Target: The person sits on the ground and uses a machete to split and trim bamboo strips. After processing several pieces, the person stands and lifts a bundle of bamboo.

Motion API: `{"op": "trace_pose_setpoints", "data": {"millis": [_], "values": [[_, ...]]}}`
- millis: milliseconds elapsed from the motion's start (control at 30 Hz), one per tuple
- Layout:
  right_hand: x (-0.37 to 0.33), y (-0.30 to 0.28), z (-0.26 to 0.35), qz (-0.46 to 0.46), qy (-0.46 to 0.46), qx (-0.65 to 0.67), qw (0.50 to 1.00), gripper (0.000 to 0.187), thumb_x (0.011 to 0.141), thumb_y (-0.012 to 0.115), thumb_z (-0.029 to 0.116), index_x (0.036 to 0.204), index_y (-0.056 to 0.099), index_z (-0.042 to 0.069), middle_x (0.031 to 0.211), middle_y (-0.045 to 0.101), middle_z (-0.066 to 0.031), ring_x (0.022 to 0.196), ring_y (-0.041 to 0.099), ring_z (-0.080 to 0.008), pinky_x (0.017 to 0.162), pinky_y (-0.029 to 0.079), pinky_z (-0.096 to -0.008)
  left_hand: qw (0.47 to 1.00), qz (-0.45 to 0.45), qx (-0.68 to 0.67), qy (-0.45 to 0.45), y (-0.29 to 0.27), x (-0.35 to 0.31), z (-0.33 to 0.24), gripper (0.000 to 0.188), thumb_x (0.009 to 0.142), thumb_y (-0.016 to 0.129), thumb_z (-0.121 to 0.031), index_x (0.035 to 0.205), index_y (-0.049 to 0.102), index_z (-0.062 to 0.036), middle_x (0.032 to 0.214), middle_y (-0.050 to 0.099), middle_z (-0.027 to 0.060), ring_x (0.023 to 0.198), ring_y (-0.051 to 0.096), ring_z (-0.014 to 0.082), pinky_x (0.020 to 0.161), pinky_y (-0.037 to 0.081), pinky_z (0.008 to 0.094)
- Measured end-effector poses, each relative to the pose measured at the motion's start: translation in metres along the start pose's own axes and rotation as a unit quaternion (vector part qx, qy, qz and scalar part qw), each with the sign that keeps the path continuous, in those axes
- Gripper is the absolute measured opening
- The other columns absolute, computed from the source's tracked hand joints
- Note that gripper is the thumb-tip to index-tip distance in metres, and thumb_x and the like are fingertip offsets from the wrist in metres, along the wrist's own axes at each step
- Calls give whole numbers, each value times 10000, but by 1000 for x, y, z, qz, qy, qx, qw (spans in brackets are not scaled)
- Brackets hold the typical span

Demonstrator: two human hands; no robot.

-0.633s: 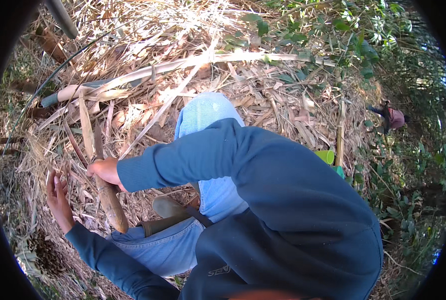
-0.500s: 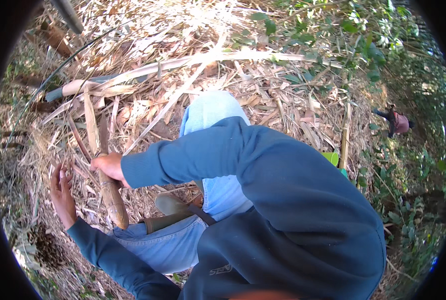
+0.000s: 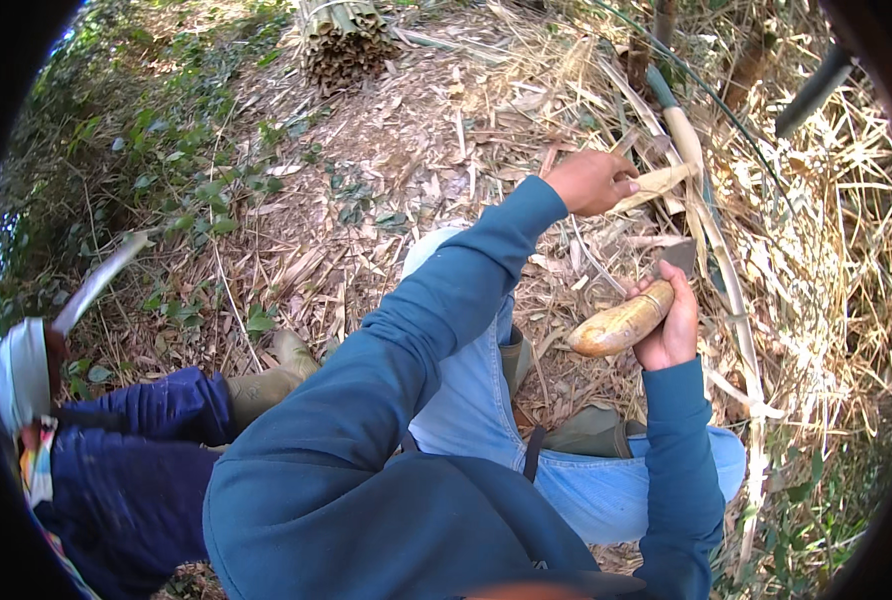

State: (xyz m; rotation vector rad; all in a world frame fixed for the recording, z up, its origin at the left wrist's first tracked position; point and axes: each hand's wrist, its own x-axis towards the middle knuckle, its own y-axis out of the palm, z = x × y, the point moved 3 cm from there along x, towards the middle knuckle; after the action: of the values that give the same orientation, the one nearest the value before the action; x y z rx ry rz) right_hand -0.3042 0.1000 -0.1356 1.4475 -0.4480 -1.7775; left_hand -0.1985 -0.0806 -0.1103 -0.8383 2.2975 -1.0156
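Observation:
My left hand (image 3: pixel 588 183) is closed, its fingers pinching a pale, flat strip of split bamboo or wood (image 3: pixel 666 180) that points to the right. Below it and nearer to me, my right hand (image 3: pixel 672 325) is wrapped round the thick, yellow-brown wooden handle (image 3: pixel 621 320) of a knife. The knife's dark blade (image 3: pixel 678 257) points up and to the right, close to the strip but apart from it. How far the blade extends is hard to make out. Both hands are above the litter beyond my bent knees.
A long, partly peeled pole (image 3: pixel 684 135) lies on the right. A bundle of cut stalks (image 3: pixel 346 45) stands at the far side. At the left, another person in dark trousers (image 3: pixel 131 490) sits close by, near a long pale blade (image 3: pixel 101 280). Dry shavings (image 3: pixel 446 140) cover the ground.
My view has turned left, bringing the other person and the stalk bundle in. My left hand, open before, has closed on the strip. My right hand still holds the knife.

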Motion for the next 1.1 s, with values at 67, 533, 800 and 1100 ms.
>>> {"op": "trace_pose_setpoints", "data": {"millis": [67, 533, 800, 1100], "values": [[-5, 0, 2, -7, -1, -3, 1000, 158, 921, 561, 226, 876, 478, 99, 746, 515, -59, 712, 524, -201, 697, 485, -355, 1000, 6, -20, 1, 5, 0, 1, 355, 908, 588, -353, 1120, 675, -82, 996, 681, 195, 955, 643, 362, 878, 488, 434], [1, 1, 2, -39, 1, -9, 999, 131, 935, 544, 206, 895, 476, 102, 759, 495, -42, 716, 509, -180, 707, 476, -337, 999, 22, -17, -15, -2, 3, -3, 363, 935, 563, -348, 1179, 634, -89, 1009, 687, 182, 966, 648, 331, 889, 483, 418], [7, -5, -1, -20, 4, -11, 1000, 135, 935, 551, 214, 902, 485, 101, 759, 493, -36, 717, 511, -175, 710, 477, -337, 1000, 15, -17, -9, -2, 5, 3, 351, 935, 575, -335, 1184, 637, -95, 1025, 691, 161, 954, 656, 314, 876, 491, 403], [-3, -1, 1, -30, 14, -12, 999, 149, 945, 543, 229, 886, 484, 105, 745, 509, -47, 709, 515, -188, 708, 476, -339, 999, 22, -29, -17, 1, 0, -1, 360, 938, 568, -327, 1192, 631, -79, 998, 691, 181, 886, 671, 306, 838, 502, 386]]}}
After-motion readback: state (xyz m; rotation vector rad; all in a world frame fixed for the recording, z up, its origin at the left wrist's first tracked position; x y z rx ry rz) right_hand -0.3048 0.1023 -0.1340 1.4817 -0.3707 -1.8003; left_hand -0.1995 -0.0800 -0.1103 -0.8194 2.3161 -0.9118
